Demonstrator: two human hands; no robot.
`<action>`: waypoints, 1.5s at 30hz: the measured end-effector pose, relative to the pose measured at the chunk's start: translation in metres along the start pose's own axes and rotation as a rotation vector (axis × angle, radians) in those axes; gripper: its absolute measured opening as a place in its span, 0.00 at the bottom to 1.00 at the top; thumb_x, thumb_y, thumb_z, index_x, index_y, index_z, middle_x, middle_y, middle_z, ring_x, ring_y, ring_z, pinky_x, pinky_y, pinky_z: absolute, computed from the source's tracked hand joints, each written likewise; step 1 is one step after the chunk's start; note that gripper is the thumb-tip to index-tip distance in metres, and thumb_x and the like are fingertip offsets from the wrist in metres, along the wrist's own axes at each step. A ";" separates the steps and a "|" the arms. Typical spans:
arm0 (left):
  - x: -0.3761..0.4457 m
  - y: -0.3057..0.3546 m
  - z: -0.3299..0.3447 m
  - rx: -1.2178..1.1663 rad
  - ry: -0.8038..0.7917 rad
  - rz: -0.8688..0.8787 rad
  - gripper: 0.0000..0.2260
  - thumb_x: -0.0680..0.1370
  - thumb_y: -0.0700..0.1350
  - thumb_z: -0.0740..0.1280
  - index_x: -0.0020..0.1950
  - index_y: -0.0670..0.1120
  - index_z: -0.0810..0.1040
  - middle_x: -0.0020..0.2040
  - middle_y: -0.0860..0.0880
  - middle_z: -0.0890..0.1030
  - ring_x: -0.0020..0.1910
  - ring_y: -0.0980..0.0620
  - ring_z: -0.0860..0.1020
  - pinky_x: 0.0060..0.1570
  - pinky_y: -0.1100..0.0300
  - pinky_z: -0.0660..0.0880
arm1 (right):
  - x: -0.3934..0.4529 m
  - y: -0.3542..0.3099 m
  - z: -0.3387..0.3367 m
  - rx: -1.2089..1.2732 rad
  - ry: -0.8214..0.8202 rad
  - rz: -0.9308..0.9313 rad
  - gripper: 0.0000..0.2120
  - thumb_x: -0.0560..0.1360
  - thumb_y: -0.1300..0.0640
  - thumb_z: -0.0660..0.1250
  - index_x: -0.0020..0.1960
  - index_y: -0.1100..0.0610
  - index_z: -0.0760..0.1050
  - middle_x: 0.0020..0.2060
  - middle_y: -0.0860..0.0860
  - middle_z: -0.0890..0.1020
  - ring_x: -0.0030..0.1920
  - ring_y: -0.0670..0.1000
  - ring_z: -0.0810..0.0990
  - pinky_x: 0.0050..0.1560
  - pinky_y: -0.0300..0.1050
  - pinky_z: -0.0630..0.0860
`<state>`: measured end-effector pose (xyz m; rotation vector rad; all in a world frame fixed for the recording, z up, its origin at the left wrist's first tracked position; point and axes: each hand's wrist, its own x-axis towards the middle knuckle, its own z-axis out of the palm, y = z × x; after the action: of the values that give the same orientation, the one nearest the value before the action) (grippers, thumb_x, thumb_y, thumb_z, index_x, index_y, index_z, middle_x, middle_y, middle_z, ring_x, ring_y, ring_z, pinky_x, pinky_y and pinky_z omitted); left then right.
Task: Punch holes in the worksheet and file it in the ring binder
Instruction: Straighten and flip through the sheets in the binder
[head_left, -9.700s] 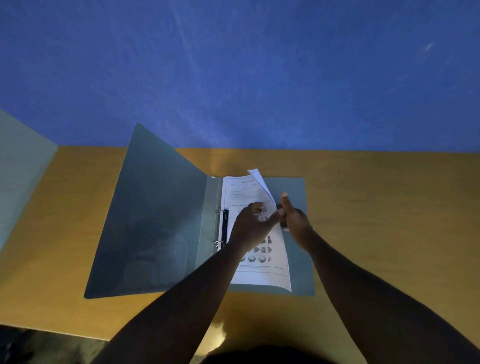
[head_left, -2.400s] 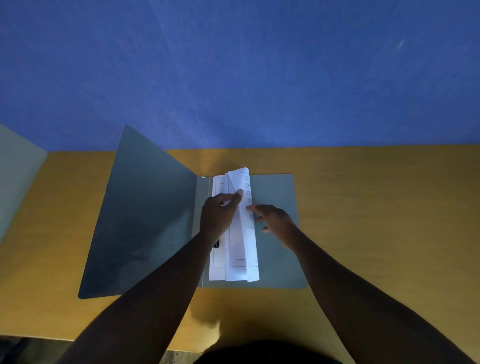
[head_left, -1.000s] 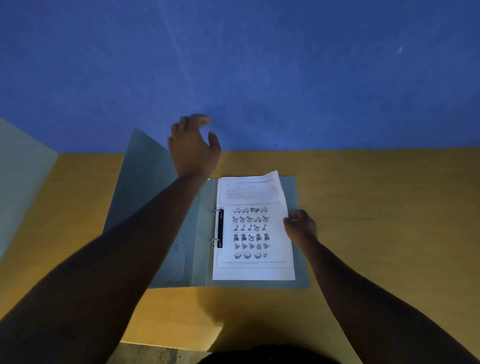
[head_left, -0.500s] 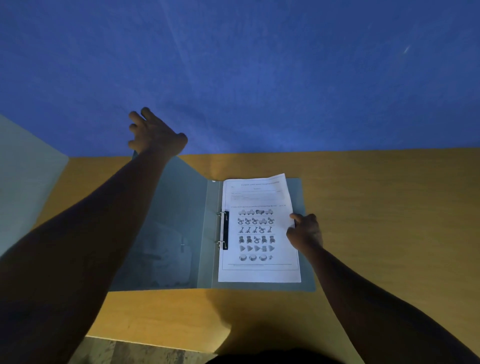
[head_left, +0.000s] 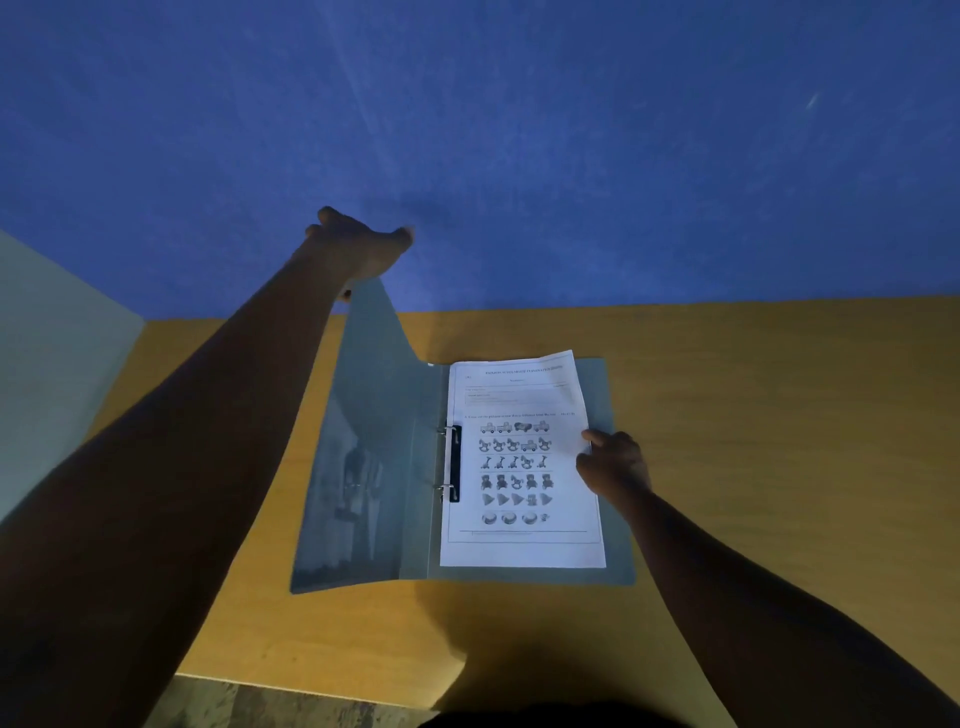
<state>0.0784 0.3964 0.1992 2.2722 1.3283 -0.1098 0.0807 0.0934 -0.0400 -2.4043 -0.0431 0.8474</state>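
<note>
Left hand (head_left: 358, 249): arm stretched far forward, fingers gripping top corner of binder cover (head_left: 363, 452), cover raised steeply.
Ring binder (head_left: 615, 519): grey, open on yellow bench (head_left: 779, 441).
Worksheet (head_left: 519, 467): white, picture rows, flat on the rings.
Right hand (head_left: 613, 465): fingers loosely curled, forefinger tip on sheet's right edge.

Ring binder (head_left: 613, 569) lies open on the wooden table (head_left: 753, 415), near its far edge. Worksheet (head_left: 519, 551) sits on the two rings (head_left: 445, 460). Left hand (head_left: 358, 249) grips the front cover (head_left: 363, 441) at its top corner, cover raised. Right hand (head_left: 615, 465) rests on the worksheet's right edge.
</note>
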 end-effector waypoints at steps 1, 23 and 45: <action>0.000 0.002 0.002 -0.089 -0.037 0.004 0.50 0.71 0.70 0.66 0.78 0.39 0.51 0.64 0.42 0.72 0.53 0.45 0.78 0.49 0.50 0.80 | -0.001 0.000 -0.001 -0.011 -0.010 -0.003 0.26 0.70 0.58 0.60 0.68 0.49 0.75 0.63 0.55 0.76 0.62 0.56 0.77 0.63 0.45 0.75; -0.050 0.016 0.129 -0.272 -0.347 0.138 0.31 0.73 0.71 0.60 0.45 0.42 0.78 0.41 0.43 0.83 0.34 0.45 0.82 0.52 0.50 0.81 | -0.008 0.008 -0.023 0.718 -0.139 0.237 0.24 0.83 0.46 0.54 0.61 0.65 0.76 0.53 0.60 0.82 0.41 0.53 0.81 0.36 0.44 0.76; -0.111 -0.014 0.236 0.367 -0.382 0.334 0.26 0.76 0.57 0.63 0.70 0.45 0.73 0.66 0.46 0.78 0.64 0.44 0.76 0.60 0.53 0.74 | -0.004 0.045 -0.042 -0.002 -0.056 -0.076 0.22 0.71 0.55 0.65 0.65 0.52 0.74 0.60 0.53 0.78 0.59 0.54 0.77 0.57 0.46 0.76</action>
<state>0.0509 0.2052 0.0232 2.5685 0.7684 -0.6824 0.0953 0.0332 -0.0357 -2.3650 -0.1562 0.8797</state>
